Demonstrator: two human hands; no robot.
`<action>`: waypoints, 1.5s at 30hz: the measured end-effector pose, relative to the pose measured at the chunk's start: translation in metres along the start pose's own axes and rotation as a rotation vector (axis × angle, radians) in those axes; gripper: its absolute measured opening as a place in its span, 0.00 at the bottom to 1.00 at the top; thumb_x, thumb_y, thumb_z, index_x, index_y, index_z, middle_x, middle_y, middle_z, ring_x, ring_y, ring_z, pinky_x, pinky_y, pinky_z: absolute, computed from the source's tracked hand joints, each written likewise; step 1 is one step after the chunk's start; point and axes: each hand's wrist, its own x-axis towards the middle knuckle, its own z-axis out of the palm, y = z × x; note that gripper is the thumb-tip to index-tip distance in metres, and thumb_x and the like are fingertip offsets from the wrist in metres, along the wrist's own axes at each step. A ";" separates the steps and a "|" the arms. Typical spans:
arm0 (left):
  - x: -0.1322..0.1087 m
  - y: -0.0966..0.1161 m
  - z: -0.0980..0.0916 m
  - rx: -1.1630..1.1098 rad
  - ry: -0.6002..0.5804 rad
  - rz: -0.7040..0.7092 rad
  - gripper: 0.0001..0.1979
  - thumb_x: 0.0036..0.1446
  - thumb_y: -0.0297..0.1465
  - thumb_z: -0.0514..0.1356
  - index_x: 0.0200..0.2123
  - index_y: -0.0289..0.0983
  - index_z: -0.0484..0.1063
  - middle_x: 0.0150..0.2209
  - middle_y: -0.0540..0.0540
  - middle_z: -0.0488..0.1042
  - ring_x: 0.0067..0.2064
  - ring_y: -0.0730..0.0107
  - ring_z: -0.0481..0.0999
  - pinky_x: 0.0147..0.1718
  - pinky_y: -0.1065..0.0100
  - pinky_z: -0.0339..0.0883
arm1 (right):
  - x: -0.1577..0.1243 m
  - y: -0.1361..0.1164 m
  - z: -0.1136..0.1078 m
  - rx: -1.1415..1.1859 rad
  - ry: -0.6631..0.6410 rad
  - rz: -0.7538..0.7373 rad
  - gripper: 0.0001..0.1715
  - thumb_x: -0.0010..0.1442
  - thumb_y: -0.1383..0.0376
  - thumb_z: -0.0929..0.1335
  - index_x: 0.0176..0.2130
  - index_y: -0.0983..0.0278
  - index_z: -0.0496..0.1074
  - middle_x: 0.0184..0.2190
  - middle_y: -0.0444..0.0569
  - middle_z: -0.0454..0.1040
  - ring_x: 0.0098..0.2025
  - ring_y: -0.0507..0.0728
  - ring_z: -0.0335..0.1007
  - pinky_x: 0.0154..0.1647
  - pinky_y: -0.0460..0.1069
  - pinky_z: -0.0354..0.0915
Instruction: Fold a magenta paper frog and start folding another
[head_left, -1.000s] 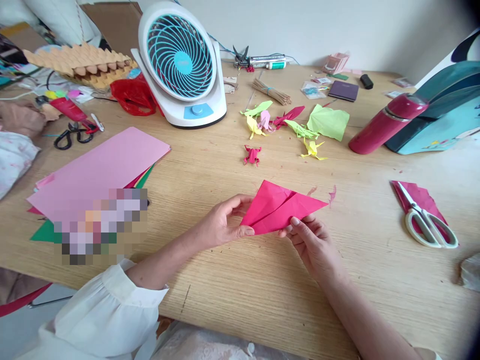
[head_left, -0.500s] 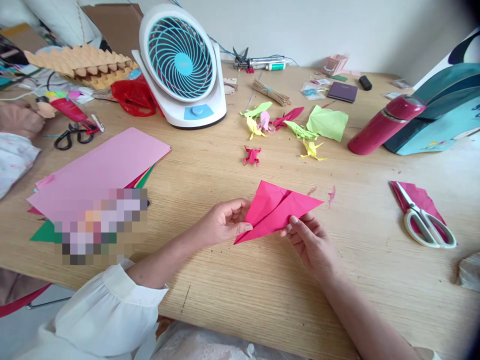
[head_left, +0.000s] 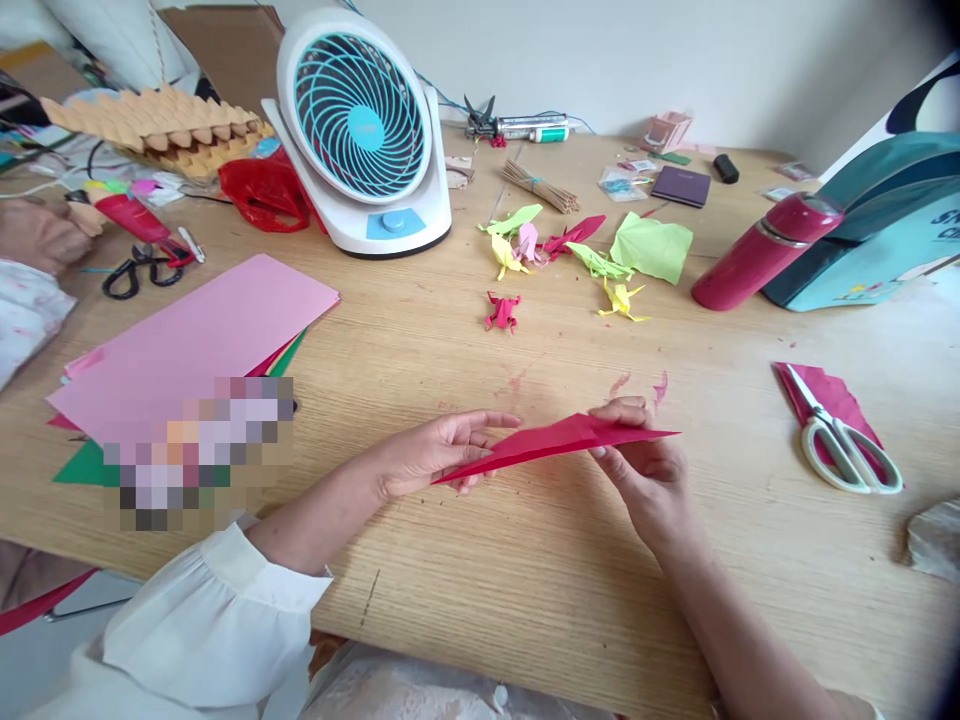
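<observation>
"Where was the flat, folded red-paper piece (head_left: 547, 443)?"
"Between the right hand (head_left: 649, 470), which pinched it, and the left hand (head_left: 431, 458), whose grip on its end was unclear."
"Delicate?"
"Probably light, crisp, easily creased; the folded edge seemed safest."

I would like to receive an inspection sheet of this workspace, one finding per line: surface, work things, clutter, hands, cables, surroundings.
Surface: wooden table, with reddish marks beyond the hands and a dark line towards the near edge.
Work things: folded red paper, seen almost edge-on.
Clutter: pink sheet on a paper stack at left; red paper figure ahead; scissors on a red paper piece at right.
Left hand: at the paper's left end; exact grip unclear.
Right hand: pinches the paper between thumb and fingers.
Cables: blue cable behind the fan; ends not traceable.
Surroundings: white wall behind; red flask and teal bag at right.
</observation>
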 end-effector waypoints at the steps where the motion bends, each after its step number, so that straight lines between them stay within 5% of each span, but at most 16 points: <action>1: -0.001 0.000 0.000 0.003 -0.009 -0.021 0.29 0.57 0.37 0.66 0.60 0.38 0.64 0.31 0.49 0.74 0.23 0.80 0.65 0.21 0.75 0.56 | 0.000 -0.001 -0.001 -0.027 0.010 -0.032 0.08 0.59 0.57 0.72 0.38 0.57 0.77 0.45 0.51 0.71 0.53 0.62 0.67 0.56 0.60 0.64; 4: -0.004 0.002 -0.002 0.037 -0.005 -0.043 0.25 0.63 0.43 0.59 0.59 0.40 0.66 0.38 0.42 0.78 0.29 0.73 0.74 0.25 0.72 0.63 | -0.001 -0.003 -0.001 0.028 -0.010 -0.008 0.07 0.60 0.58 0.71 0.34 0.58 0.76 0.46 0.51 0.75 0.53 0.63 0.68 0.57 0.61 0.64; 7: -0.004 0.004 -0.005 0.070 0.031 0.015 0.26 0.65 0.50 0.52 0.53 0.38 0.72 0.49 0.36 0.77 0.41 0.63 0.79 0.34 0.68 0.69 | -0.004 -0.002 0.004 0.175 0.003 0.144 0.06 0.60 0.58 0.72 0.35 0.58 0.76 0.36 0.48 0.79 0.40 0.58 0.73 0.44 0.55 0.71; 11: -0.002 0.004 -0.005 0.162 0.006 0.014 0.33 0.64 0.55 0.47 0.51 0.34 0.73 0.47 0.34 0.77 0.45 0.61 0.78 0.42 0.63 0.69 | -0.007 0.001 0.013 0.215 0.028 0.276 0.09 0.59 0.56 0.72 0.35 0.58 0.73 0.31 0.46 0.77 0.32 0.56 0.71 0.32 0.50 0.70; 16: 0.004 -0.009 0.010 0.473 0.193 0.176 0.26 0.55 0.37 0.66 0.55 0.37 0.66 0.43 0.43 0.76 0.42 0.67 0.77 0.41 0.66 0.69 | -0.007 0.008 0.017 0.172 0.006 0.328 0.12 0.60 0.55 0.71 0.40 0.59 0.71 0.34 0.48 0.77 0.35 0.58 0.73 0.34 0.51 0.72; 19: 0.008 -0.019 0.019 0.799 0.391 0.293 0.20 0.55 0.27 0.64 0.51 0.38 0.68 0.35 0.51 0.73 0.34 0.73 0.73 0.36 0.70 0.68 | -0.009 0.012 0.018 0.063 -0.025 0.305 0.13 0.59 0.56 0.71 0.41 0.59 0.69 0.34 0.48 0.76 0.33 0.57 0.72 0.31 0.51 0.70; 22: 0.009 -0.021 0.022 1.102 0.454 0.457 0.18 0.56 0.22 0.61 0.50 0.38 0.68 0.39 0.48 0.74 0.40 0.70 0.74 0.43 0.66 0.69 | -0.012 0.010 0.019 -0.160 -0.051 0.277 0.12 0.57 0.59 0.71 0.38 0.59 0.66 0.28 0.44 0.73 0.27 0.55 0.68 0.24 0.49 0.65; 28: 0.012 -0.024 0.020 1.565 0.266 0.759 0.14 0.65 0.23 0.53 0.51 0.35 0.71 0.49 0.41 0.75 0.51 0.62 0.71 0.52 0.58 0.68 | -0.012 0.004 0.020 -0.522 -0.028 0.218 0.14 0.56 0.61 0.69 0.43 0.61 0.66 0.24 0.40 0.69 0.22 0.53 0.62 0.24 0.49 0.60; 33: 0.019 -0.034 0.019 1.774 0.174 0.725 0.15 0.67 0.25 0.52 0.54 0.33 0.70 0.53 0.39 0.74 0.53 0.58 0.71 0.50 0.55 0.70 | -0.014 0.011 0.019 -0.625 -0.034 0.179 0.33 0.57 0.60 0.69 0.60 0.65 0.62 0.30 0.46 0.73 0.27 0.56 0.66 0.28 0.51 0.64; 41: 0.021 -0.036 0.017 1.781 0.175 0.707 0.15 0.67 0.26 0.53 0.54 0.33 0.69 0.54 0.40 0.74 0.55 0.59 0.71 0.53 0.55 0.69 | -0.023 0.011 0.020 -0.647 -0.120 -0.072 0.23 0.65 0.65 0.65 0.58 0.63 0.65 0.39 0.52 0.74 0.37 0.58 0.73 0.41 0.52 0.71; 45: 0.020 -0.033 0.017 1.735 0.160 0.714 0.15 0.65 0.25 0.55 0.54 0.35 0.69 0.55 0.41 0.74 0.58 0.59 0.70 0.57 0.56 0.67 | -0.028 0.007 0.018 -0.613 -0.270 -0.189 0.30 0.68 0.71 0.60 0.66 0.57 0.58 0.50 0.53 0.70 0.49 0.58 0.70 0.51 0.52 0.69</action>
